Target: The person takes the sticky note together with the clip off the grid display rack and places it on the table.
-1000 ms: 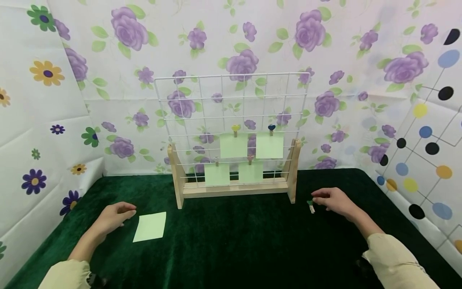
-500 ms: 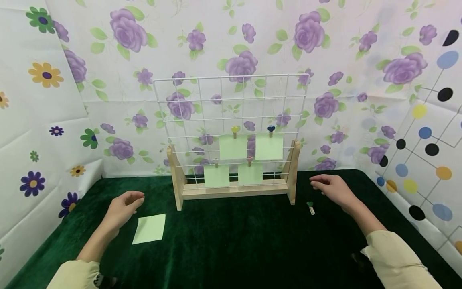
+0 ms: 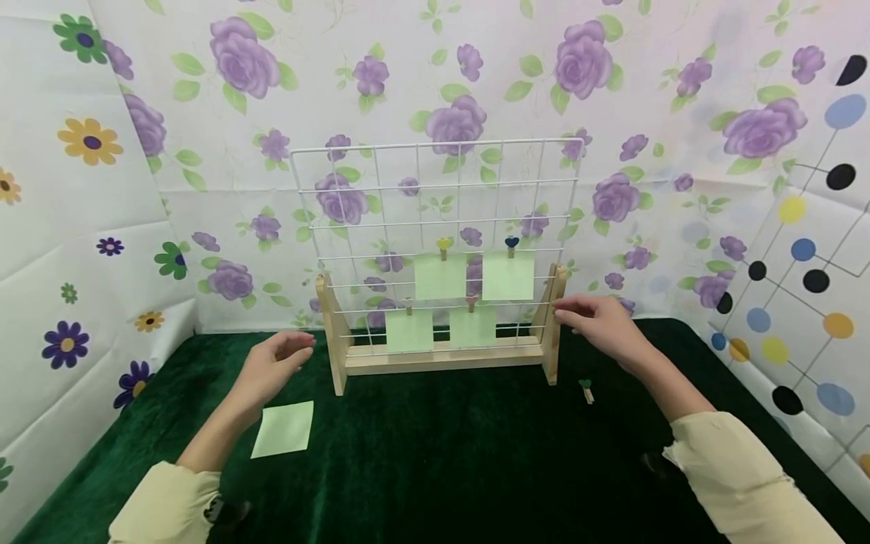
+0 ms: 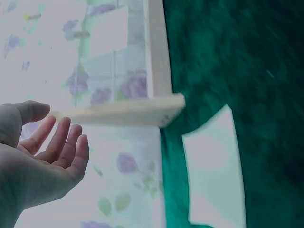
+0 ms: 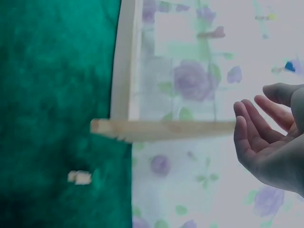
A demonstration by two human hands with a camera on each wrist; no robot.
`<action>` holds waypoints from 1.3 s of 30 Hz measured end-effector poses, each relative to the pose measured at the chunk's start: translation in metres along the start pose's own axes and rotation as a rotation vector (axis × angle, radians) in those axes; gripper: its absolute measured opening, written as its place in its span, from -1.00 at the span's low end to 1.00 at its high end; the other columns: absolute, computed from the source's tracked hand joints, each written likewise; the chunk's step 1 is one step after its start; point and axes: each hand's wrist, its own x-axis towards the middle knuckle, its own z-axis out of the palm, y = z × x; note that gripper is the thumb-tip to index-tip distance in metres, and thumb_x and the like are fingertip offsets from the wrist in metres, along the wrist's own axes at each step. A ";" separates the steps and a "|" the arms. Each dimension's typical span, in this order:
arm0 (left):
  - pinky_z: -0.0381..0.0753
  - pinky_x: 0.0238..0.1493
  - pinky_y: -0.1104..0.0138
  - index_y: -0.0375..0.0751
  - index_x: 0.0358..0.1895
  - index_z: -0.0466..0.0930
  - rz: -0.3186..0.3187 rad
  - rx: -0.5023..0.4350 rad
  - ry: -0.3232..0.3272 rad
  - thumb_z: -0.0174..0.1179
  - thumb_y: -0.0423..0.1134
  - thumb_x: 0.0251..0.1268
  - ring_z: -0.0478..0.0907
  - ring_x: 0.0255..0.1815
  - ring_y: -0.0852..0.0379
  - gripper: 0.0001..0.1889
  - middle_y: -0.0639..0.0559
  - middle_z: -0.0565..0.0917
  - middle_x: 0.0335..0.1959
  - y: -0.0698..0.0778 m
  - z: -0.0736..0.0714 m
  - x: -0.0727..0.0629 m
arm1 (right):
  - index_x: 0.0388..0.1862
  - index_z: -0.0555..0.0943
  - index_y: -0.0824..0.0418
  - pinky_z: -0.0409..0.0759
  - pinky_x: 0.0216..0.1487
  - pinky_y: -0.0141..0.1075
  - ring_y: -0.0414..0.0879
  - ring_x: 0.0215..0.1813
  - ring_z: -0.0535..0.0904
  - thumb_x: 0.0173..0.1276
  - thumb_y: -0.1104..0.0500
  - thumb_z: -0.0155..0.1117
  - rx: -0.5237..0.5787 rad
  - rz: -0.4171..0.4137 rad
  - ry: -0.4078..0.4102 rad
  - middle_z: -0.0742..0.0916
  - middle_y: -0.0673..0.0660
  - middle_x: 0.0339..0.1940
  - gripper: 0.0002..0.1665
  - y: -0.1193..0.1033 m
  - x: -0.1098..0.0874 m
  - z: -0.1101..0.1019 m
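Observation:
A white wire grid rack with wooden side posts stands at the back. My left hand (image 3: pixel 272 370), fingers loosely bent and holding nothing, hovers just left of its left post (image 3: pixel 331 336). My right hand (image 3: pixel 607 332) is also bare, its fingertips beside the right post (image 3: pixel 555 325); whether they touch it I cannot tell. In the right wrist view its fingers (image 5: pixel 242 135) curve softly around nothing. Several pale green notes, such as the upper right one (image 3: pixel 508 278), hang on the grid from small clothespins, one with a yellow heart (image 3: pixel 444 243).
A loose green note (image 3: pixel 283 431) lies on the dark green cloth (image 3: pixel 435 453) at the left, below my left hand. A small clothespin with a green heart (image 3: pixel 587 391) lies at the right. Floral sheeting (image 3: pixel 231 279) stands behind the rack, and patterned sheets flank both sides.
Both hands have risen and moved inward to the rack's sides. The right hand has left the clothespin, which stays on the cloth. The loose note has not moved.

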 end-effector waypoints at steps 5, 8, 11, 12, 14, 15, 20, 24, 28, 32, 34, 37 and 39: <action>0.33 0.25 -0.08 -0.40 0.34 0.29 0.030 -0.022 -0.023 -0.02 -0.23 0.52 0.31 0.31 -0.26 -0.55 -0.35 0.41 0.29 0.022 0.010 0.008 | 0.21 0.52 0.37 0.57 0.02 -0.03 0.15 0.07 0.56 0.49 0.07 0.12 0.028 -0.043 -0.009 0.63 0.30 0.10 -0.53 -0.023 0.009 0.008; 0.30 0.27 -0.08 -0.40 0.34 0.30 0.059 -0.037 -0.032 -0.01 -0.24 0.52 0.30 0.32 -0.25 -0.56 -0.33 0.41 0.29 0.032 0.016 0.013 | 0.20 0.53 0.35 0.55 0.04 0.03 0.11 0.06 0.57 0.48 0.08 0.14 0.043 -0.066 -0.018 0.64 0.29 0.10 -0.54 -0.037 0.016 0.013; 0.31 0.26 -0.07 -0.40 0.33 0.30 0.086 -0.051 -0.044 -0.01 -0.27 0.51 0.31 0.32 -0.23 -0.57 -0.31 0.41 0.29 0.042 0.022 0.019 | 0.19 0.54 0.34 0.56 0.01 -0.02 0.09 0.03 0.58 0.48 0.08 0.15 0.029 -0.099 -0.025 0.65 0.28 0.08 -0.56 -0.051 0.024 0.017; 0.32 0.26 -0.06 -0.39 0.34 0.29 0.093 -0.054 -0.048 -0.01 -0.27 0.51 0.31 0.32 -0.22 -0.56 -0.30 0.41 0.30 0.045 0.025 0.021 | 0.19 0.55 0.33 0.57 0.00 -0.05 0.09 0.02 0.59 0.48 0.08 0.15 0.022 -0.108 -0.027 0.66 0.26 0.07 -0.56 -0.055 0.026 0.018; 0.34 0.25 -0.05 -0.39 0.35 0.28 0.109 -0.060 -0.052 -0.01 -0.28 0.51 0.32 0.32 -0.22 -0.56 -0.30 0.40 0.31 0.051 0.029 0.026 | 0.17 0.56 0.32 0.59 -0.04 -0.09 0.09 0.00 0.61 0.48 0.08 0.15 0.003 -0.133 -0.027 0.67 0.25 0.05 -0.58 -0.063 0.031 0.021; 0.35 0.24 -0.05 -0.38 0.35 0.28 0.111 -0.059 -0.052 -0.01 -0.28 0.50 0.32 0.31 -0.21 -0.55 -0.29 0.40 0.32 0.055 0.031 0.028 | 0.16 0.57 0.33 0.59 -0.05 -0.09 0.10 -0.01 0.62 0.47 0.09 0.15 0.001 -0.143 -0.028 0.68 0.25 0.05 -0.58 -0.067 0.033 0.023; 0.36 0.24 -0.05 -0.35 0.37 0.26 0.131 -0.071 -0.068 0.01 -0.27 0.49 0.32 0.32 -0.22 -0.53 -0.28 0.39 0.32 0.071 0.043 0.039 | 0.18 0.56 0.31 0.60 -0.05 -0.06 0.08 -0.03 0.63 0.48 0.11 0.14 -0.010 -0.152 -0.028 0.67 0.23 0.06 -0.60 -0.086 0.041 0.030; 0.38 0.23 -0.03 -0.33 0.34 0.29 0.144 -0.093 -0.073 0.03 -0.24 0.48 0.33 0.31 -0.21 -0.54 -0.26 0.43 0.29 0.083 0.053 0.047 | 0.17 0.57 0.26 0.59 -0.06 -0.07 0.08 -0.08 0.64 0.49 0.09 0.13 -0.039 -0.159 -0.011 0.68 0.18 0.06 -0.61 -0.099 0.048 0.034; 0.43 0.19 0.03 -0.32 0.33 0.31 0.144 -0.116 -0.066 0.03 -0.23 0.48 0.35 0.29 -0.17 -0.55 -0.23 0.46 0.26 0.094 0.061 0.053 | 0.17 0.57 0.27 0.60 -0.07 -0.07 0.10 -0.10 0.65 0.49 0.10 0.12 -0.033 -0.188 -0.007 0.68 0.19 0.05 -0.62 -0.108 0.055 0.038; 0.47 0.16 0.09 -0.33 0.33 0.32 0.148 -0.145 -0.056 0.01 -0.24 0.48 0.36 0.28 -0.13 -0.56 -0.22 0.47 0.24 0.103 0.068 0.061 | 0.18 0.56 0.30 0.60 -0.06 -0.10 0.06 -0.07 0.66 0.49 0.13 0.12 -0.025 -0.200 0.001 0.67 0.20 0.08 -0.61 -0.116 0.062 0.041; 0.47 0.16 0.09 -0.35 0.32 0.33 0.150 -0.154 -0.051 0.01 -0.26 0.47 0.37 0.27 -0.13 -0.57 -0.22 0.48 0.23 0.106 0.072 0.064 | 0.19 0.56 0.28 0.60 -0.03 -0.12 0.03 -0.03 0.65 0.49 0.13 0.12 -0.021 -0.198 0.002 0.67 0.18 0.09 -0.62 -0.119 0.065 0.043; 0.46 0.16 0.08 -0.35 0.31 0.34 0.154 -0.132 -0.044 0.03 -0.31 0.45 0.40 0.26 -0.13 -0.57 -0.22 0.49 0.22 0.109 0.076 0.070 | 0.21 0.56 0.24 0.58 0.01 -0.12 -0.01 -0.02 0.65 0.49 0.12 0.12 -0.003 -0.185 0.002 0.66 0.16 0.13 -0.61 -0.124 0.068 0.046; 0.47 0.16 0.09 -0.35 0.31 0.34 0.152 -0.119 -0.045 0.05 -0.35 0.43 0.42 0.25 -0.12 -0.57 -0.22 0.49 0.22 0.110 0.078 0.072 | 0.22 0.56 0.21 0.58 0.02 -0.13 -0.03 -0.06 0.66 0.49 0.10 0.12 -0.002 -0.181 0.005 0.65 0.15 0.14 -0.60 -0.127 0.071 0.047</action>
